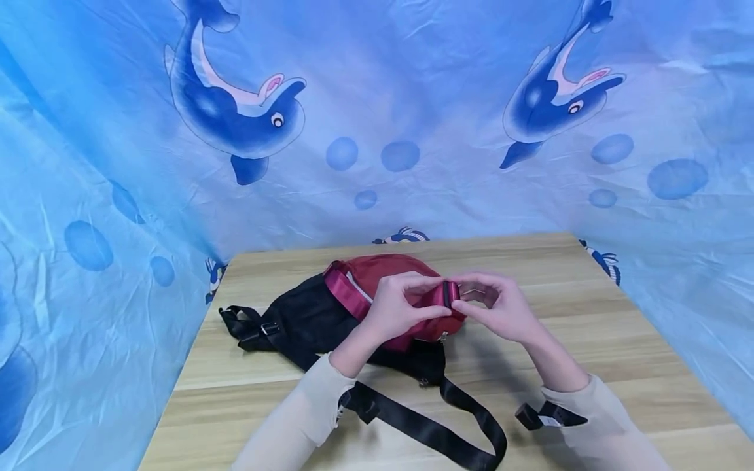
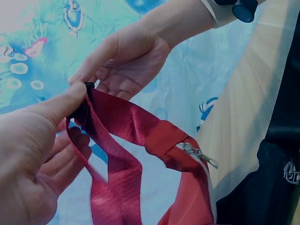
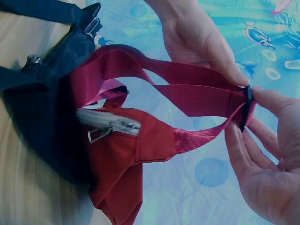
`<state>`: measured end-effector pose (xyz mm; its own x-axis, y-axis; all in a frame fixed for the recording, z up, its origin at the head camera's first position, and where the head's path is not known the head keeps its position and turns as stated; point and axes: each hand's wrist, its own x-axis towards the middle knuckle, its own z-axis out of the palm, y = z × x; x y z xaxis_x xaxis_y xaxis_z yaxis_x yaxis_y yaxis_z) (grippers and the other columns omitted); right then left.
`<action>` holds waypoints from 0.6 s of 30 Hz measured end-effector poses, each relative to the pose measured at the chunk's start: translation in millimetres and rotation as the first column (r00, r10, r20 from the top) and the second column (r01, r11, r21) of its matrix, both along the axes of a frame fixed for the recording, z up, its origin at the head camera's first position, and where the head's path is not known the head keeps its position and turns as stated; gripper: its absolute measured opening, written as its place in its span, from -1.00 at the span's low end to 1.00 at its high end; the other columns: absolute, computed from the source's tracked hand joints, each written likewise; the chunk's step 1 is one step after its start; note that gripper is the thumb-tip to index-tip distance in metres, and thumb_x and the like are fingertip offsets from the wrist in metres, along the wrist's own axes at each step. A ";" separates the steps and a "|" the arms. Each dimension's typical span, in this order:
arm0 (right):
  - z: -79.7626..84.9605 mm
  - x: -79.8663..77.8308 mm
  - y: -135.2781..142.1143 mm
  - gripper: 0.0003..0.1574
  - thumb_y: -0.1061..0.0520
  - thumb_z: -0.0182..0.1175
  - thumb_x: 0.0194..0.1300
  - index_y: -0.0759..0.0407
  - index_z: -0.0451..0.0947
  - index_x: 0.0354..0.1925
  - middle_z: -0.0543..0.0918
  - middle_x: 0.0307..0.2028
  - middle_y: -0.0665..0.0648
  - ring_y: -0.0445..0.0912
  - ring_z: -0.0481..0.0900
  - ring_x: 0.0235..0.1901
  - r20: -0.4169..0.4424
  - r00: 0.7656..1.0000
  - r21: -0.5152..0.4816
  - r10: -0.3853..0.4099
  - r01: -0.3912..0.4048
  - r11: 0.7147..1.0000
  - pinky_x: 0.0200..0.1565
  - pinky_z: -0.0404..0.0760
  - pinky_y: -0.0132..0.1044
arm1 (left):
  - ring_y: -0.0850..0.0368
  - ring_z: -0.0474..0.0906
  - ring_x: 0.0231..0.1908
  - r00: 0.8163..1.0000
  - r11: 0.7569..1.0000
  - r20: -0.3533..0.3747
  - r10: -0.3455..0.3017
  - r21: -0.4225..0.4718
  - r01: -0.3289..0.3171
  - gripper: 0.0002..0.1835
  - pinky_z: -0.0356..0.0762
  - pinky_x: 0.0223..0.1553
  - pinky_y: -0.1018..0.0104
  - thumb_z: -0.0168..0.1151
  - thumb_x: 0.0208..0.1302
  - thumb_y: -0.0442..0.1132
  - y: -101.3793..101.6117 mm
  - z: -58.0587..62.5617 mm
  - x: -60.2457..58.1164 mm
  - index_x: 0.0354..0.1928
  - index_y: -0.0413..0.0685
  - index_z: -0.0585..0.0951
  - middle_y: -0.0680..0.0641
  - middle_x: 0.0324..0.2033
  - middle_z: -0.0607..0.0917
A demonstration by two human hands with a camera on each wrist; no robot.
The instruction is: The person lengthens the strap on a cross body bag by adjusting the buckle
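A red fanny pack (image 1: 383,271) with a crimson webbing strap (image 3: 201,98) lies against a black bag (image 1: 303,314) on the table. The strap runs through a black slider buckle (image 3: 247,108), raised above the pack. My left hand (image 1: 394,311) pinches the buckle and webbing from the left, thumb and fingers on opposite sides. From the right, my right hand (image 1: 497,307) pinches the same buckle and webbing. Strap loops hang below the buckle in the left wrist view. A silver zipper pull (image 3: 115,125) shows at the red pack's end.
A long black strap (image 1: 424,428) from the black bag loops over the near part of the wooden table (image 1: 589,327). More black webbing (image 1: 241,324) lies at the left. A blue dolphin-print curtain (image 1: 442,78) surrounds the table's back and sides.
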<state>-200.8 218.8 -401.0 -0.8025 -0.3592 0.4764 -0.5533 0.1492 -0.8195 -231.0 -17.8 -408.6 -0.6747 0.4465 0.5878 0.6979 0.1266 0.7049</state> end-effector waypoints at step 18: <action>3.5 9.0 -7.7 -0.42 0.67 0.30 0.19 0.62 0.45 0.18 0.72 0.06 0.00 -0.25 0.71 0.06 -0.133 0.989 -0.142 -0.060 0.041 0.989 0.16 0.69 -0.47 | 0.14 0.85 -0.06 0.962 0.995 0.269 -0.046 0.098 0.020 -0.56 0.79 0.06 0.31 0.60 0.23 -0.27 12.1 1.5 11.6 0.16 -0.09 0.78 -0.13 -0.06 0.88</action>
